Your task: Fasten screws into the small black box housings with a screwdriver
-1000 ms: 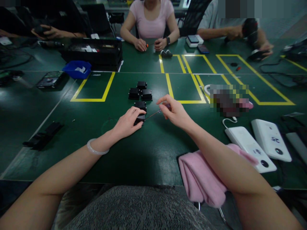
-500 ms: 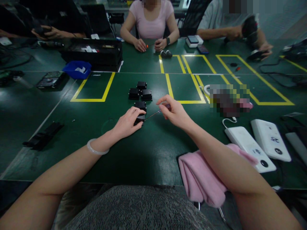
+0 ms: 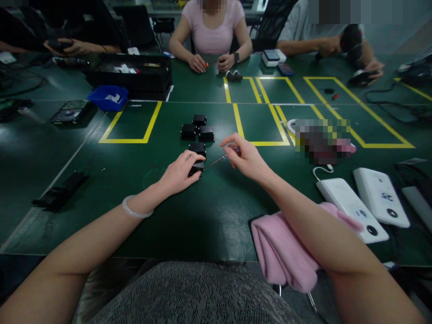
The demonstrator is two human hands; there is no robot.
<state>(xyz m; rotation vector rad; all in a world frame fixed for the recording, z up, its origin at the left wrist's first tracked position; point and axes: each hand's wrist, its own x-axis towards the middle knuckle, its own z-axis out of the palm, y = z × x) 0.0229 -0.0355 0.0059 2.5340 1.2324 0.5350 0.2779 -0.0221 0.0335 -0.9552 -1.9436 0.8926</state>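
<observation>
Tabletop (image 3: 216, 220) beneath black boxes (image 3: 206, 133) is green, yellow-lined; people (image 3: 218, 31) opposite.

Dark chairs (image 3: 133, 27) beyond green table (image 3: 216, 220)

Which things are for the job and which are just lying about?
Seemingly for the job:
black block under the left hand
thin tool in the right hand
perhaps four black blocks beyond

Seemingly just lying about:
pink cloth
two white devices
blue tray

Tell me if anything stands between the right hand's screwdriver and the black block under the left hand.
Nothing visible does: the screwdriver in the right hand reaches the uncovered right edge of the black block; the left hand covers its left part.
</observation>
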